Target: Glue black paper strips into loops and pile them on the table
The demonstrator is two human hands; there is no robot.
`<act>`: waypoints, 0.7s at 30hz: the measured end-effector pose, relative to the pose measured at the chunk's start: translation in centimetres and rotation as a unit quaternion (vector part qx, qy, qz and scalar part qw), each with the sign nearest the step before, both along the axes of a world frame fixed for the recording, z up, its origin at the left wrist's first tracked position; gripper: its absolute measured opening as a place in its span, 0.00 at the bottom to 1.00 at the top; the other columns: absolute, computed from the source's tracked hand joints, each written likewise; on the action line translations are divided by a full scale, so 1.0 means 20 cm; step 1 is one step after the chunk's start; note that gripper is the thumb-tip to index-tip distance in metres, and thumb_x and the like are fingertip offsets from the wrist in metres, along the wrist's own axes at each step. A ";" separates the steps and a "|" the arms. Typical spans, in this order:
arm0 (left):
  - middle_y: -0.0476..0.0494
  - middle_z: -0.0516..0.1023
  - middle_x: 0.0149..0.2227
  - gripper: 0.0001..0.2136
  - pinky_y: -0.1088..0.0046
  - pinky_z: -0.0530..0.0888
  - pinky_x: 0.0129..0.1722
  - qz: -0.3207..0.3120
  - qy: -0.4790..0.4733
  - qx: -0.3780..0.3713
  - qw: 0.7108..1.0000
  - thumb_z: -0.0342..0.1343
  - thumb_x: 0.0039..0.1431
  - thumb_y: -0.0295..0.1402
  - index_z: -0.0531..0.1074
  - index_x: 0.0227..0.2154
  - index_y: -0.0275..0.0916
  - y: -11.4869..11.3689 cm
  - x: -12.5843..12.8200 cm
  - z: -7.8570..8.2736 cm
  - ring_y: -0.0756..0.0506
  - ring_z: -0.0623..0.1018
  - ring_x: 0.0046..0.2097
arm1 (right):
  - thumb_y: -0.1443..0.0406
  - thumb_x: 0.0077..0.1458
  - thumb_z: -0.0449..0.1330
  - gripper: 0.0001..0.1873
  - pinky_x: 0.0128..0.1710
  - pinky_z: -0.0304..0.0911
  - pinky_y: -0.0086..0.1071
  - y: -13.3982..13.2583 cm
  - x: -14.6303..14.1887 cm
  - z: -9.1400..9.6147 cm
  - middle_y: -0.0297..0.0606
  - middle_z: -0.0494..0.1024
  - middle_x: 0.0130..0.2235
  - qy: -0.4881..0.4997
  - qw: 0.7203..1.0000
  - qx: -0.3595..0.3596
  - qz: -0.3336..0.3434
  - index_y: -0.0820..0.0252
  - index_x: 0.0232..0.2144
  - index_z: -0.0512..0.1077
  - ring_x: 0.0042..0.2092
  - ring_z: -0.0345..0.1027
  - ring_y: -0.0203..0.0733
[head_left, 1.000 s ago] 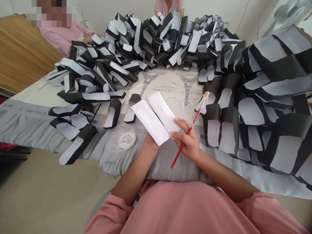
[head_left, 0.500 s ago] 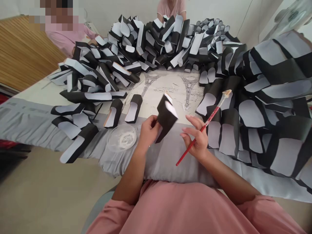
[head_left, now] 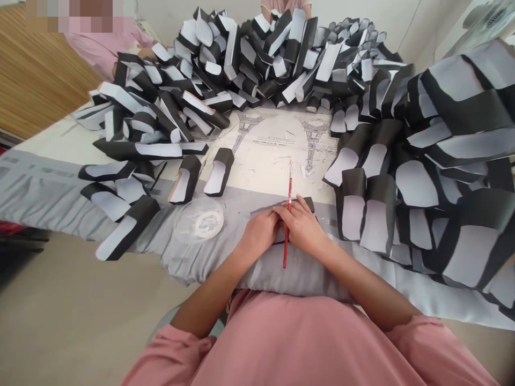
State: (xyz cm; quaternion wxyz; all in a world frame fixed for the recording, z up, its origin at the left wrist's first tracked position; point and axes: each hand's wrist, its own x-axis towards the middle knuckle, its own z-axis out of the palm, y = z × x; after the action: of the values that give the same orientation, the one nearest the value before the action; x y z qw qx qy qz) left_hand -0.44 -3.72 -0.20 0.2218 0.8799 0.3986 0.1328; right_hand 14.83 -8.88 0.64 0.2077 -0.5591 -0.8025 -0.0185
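Observation:
My right hand point(head_left: 304, 224) holds a paintbrush point(head_left: 286, 244) with a red handle between its fingers, bristles pointing away from me and carrying a pale substance. Its other fingers lie over a black folded piece point(head_left: 308, 203) on the grey cloth. Beside it, my left hand point(head_left: 260, 234) grips the same piece from the left, fingertips meeting those of the right hand. Both hands hide most of the piece. A clear round dish point(head_left: 181, 225) with white paste smears stands to the left of my left hand.
Black-and-white folded pieces are heaped across the back point(head_left: 245, 59) and right side point(head_left: 378, 198); several lie at left point(head_left: 129, 228). Eiffel Tower prints mark the pale table cover point(head_left: 273, 120). One person point(head_left: 96, 48) is at the back left, another point(head_left: 284, 5) behind the heap.
The black piece has come down from upright in my left hand to lying low on the cloth. My right hand has moved left onto it, and the brush has swung nearly straight ahead.

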 end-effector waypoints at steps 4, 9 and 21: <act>0.37 0.80 0.43 0.11 0.62 0.73 0.49 -0.007 -0.011 0.006 1.000 0.49 0.65 0.26 0.77 0.41 0.38 -0.01 -0.04 0.02 0.39 0.78 0.47 | 0.77 0.59 0.49 0.20 0.68 0.53 0.55 0.01 0.00 -0.02 0.44 0.79 0.39 -0.021 1.000 -0.020 0.000 0.62 0.49 0.72 0.48 0.69 0.47; 0.36 0.77 0.49 0.07 0.53 0.70 0.50 0.057 0.074 0.092 0.991 0.56 0.60 0.26 0.79 0.34 0.37 -0.03 -0.19 0.10 0.35 0.73 0.51 | 0.77 0.59 0.50 0.17 0.68 0.52 0.53 0.02 0.00 -0.03 0.43 0.78 0.35 -0.039 0.999 -0.011 -0.001 0.61 0.44 0.74 0.46 0.67 0.47; 0.39 0.77 0.43 0.08 0.57 0.70 0.46 0.073 0.072 0.088 0.991 0.55 0.60 0.26 0.79 0.30 0.39 -0.03 -0.24 0.09 0.38 0.72 0.47 | 0.75 0.60 0.53 0.15 0.68 0.48 0.57 0.00 -0.05 -0.01 0.37 0.71 0.25 -0.109 0.994 0.030 0.006 0.56 0.30 0.75 0.40 0.63 0.46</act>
State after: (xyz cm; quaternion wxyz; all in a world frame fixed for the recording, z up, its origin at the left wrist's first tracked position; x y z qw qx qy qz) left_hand -5.26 -4.31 1.55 0.1036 0.8719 0.4633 0.1199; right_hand 13.89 -8.97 0.40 0.1354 -0.5429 -0.8225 -0.1020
